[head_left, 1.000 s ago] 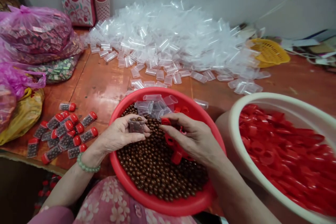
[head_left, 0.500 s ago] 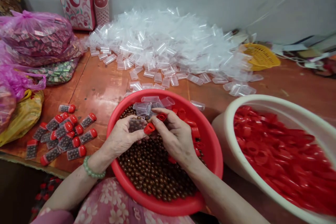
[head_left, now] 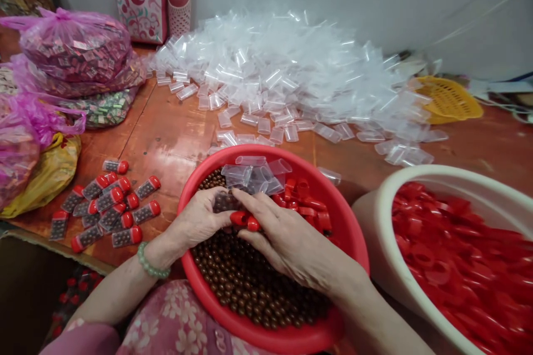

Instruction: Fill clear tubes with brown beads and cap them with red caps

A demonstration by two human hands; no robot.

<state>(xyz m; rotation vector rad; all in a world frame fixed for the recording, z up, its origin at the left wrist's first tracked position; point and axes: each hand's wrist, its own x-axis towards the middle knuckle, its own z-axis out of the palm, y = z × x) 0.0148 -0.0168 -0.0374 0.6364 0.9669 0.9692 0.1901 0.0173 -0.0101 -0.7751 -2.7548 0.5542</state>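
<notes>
Grey wall stands behind the red-brown table, where a big heap of clear tubes lies unfilled. Red basin holds brown balls. To its left, one small group of filled, capped tubes seems finished. Above the basin, left hand grasps one filled tube; right hand covers its end partly, loosely bent, two red caps between them. Its capping seems unfinished.
</notes>
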